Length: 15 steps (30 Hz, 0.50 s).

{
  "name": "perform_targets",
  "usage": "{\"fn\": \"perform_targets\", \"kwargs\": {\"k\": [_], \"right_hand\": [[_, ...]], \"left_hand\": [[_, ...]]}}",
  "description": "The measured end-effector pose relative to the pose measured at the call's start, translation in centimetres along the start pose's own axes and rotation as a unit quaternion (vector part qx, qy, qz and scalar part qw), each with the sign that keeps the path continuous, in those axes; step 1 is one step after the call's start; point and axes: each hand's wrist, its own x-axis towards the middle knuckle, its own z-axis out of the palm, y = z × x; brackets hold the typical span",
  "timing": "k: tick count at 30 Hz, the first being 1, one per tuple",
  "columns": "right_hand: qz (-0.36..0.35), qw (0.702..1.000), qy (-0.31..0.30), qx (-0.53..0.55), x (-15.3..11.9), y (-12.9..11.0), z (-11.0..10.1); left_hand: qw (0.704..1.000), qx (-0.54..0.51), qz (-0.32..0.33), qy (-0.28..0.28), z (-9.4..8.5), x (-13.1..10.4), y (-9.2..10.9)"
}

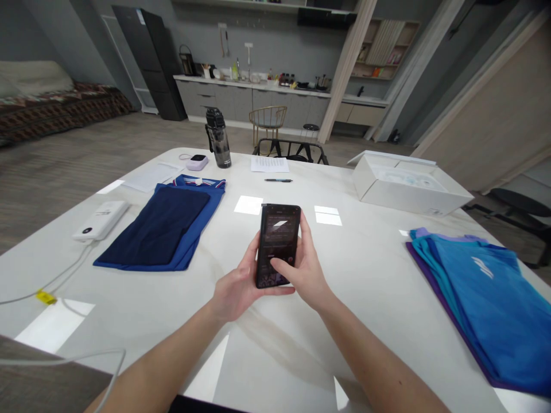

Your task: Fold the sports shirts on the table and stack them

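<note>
A black smartphone (279, 232) is held upright over the middle of the white table, its screen facing me and showing dark rows of text with a light glare. My left hand (239, 289) wraps round its left side and lower edge, little finger under the bottom. Along the right edge, the fingers of my right hand (312, 272) support the phone while the right thumb lies on the lower part of the screen. The fingers behind the phone are hidden.
Folded blue clothes (163, 223) and a white power bank (102, 221) with a cable lie left. A dark bottle (219, 140), a pen (278, 180) and paper (270, 165) are farther back. At right are a white box (396, 195) and stacked blue shirts (495, 310).
</note>
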Motion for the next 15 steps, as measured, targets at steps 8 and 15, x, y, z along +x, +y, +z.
{"fn": "perform_targets", "kwargs": {"k": [8,15], "right_hand": [[-0.002,1.0,0.0,0.01,-0.01,0.19,-0.04],[-0.001,1.0,0.013,-0.006,-0.02,0.13,0.18]], "left_hand": [[1.0,-0.003,0.002,-0.001,-0.16,-0.02,-0.08],[1.0,0.001,0.002,-0.001,0.04,0.04,-0.01]]}}
